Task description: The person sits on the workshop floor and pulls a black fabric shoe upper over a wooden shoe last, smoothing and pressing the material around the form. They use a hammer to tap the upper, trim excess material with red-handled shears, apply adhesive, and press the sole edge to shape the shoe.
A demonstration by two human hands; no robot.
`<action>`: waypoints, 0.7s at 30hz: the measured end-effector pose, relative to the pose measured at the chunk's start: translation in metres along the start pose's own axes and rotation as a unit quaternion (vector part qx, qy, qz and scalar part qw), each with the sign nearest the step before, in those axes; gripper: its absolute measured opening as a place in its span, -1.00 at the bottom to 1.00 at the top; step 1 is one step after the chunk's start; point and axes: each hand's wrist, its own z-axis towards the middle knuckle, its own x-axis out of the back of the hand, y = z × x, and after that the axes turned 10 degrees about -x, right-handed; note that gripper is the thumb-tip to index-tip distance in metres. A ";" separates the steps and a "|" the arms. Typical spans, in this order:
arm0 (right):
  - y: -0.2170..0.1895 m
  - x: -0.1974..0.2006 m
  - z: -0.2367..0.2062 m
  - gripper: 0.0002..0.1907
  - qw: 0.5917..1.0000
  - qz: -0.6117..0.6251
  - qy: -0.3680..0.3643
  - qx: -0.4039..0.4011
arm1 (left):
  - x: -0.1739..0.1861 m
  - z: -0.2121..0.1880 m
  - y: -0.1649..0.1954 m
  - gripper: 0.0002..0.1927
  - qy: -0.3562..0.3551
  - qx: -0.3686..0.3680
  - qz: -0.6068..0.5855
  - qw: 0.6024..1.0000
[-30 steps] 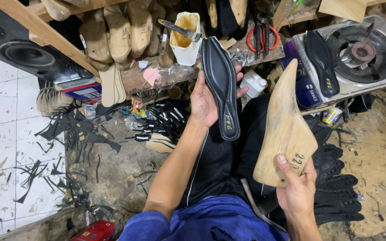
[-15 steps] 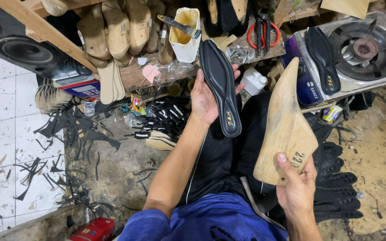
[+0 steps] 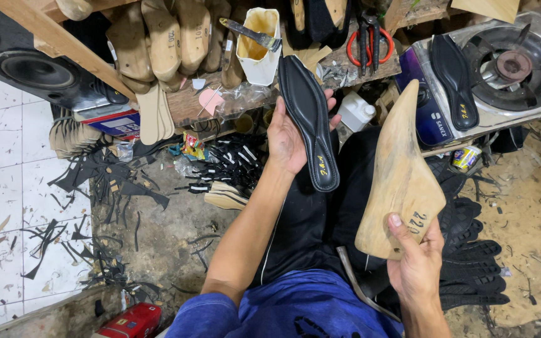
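My left hand point(image 3: 285, 139) holds a long black padded insole point(image 3: 309, 119) upright, its pointed toe toward the workbench. My right hand point(image 3: 416, 268) grips the heel end of a pointed wooden shoe last point(image 3: 401, 175), with the thumb pressed on its flat heel face. The two pieces are held side by side and apart, above my lap in dark trousers. A second black insole point(image 3: 453, 80) lies on the gas stove.
A gas stove point(image 3: 513, 69) stands at the upper right. The wooden bench holds several wooden lasts point(image 3: 165, 37), a white glue pot with a brush point(image 3: 260, 45) and red-handled pliers point(image 3: 367, 39). Black scraps point(image 3: 114, 188) litter the floor; black soles point(image 3: 474, 275) pile at right; a speaker point(image 3: 36, 69) stands upper left.
The view has shifted slightly. Both hands keep their hold, and the insole and last stay in nearly the same place.
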 end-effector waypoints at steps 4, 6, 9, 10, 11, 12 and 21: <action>-0.001 -0.002 0.000 -0.50 1.000 -0.004 0.004 -0.004 | -0.011 -0.004 0.002 -0.28 -0.041 0.016 -0.028 0.999; -0.002 -0.003 -0.001 -0.50 1.000 -0.005 0.007 -0.006 | -0.017 -0.006 0.003 -0.29 -0.044 0.013 -0.018 0.999; -0.001 -0.003 0.000 -0.50 1.000 -0.004 0.003 -0.002 | -0.023 -0.006 0.004 -0.29 -0.051 0.013 -0.009 0.999; -0.001 -0.003 0.000 -0.51 1.000 -0.004 0.001 -0.003 | -0.024 -0.007 0.004 -0.29 -0.054 0.013 -0.004 0.998; -0.001 -0.003 0.000 -0.51 1.000 -0.005 0.000 -0.004 | -0.026 -0.008 0.004 -0.29 -0.056 0.013 0.000 0.998; -0.001 -0.003 0.000 -0.51 1.000 -0.005 -0.002 -0.004 | -0.027 -0.008 0.004 -0.29 -0.060 0.013 0.005 0.998; 0.000 -0.006 0.000 -0.49 1.000 -0.010 -0.004 -0.004 | -0.032 -0.012 0.002 -0.28 -0.055 0.031 0.040 0.997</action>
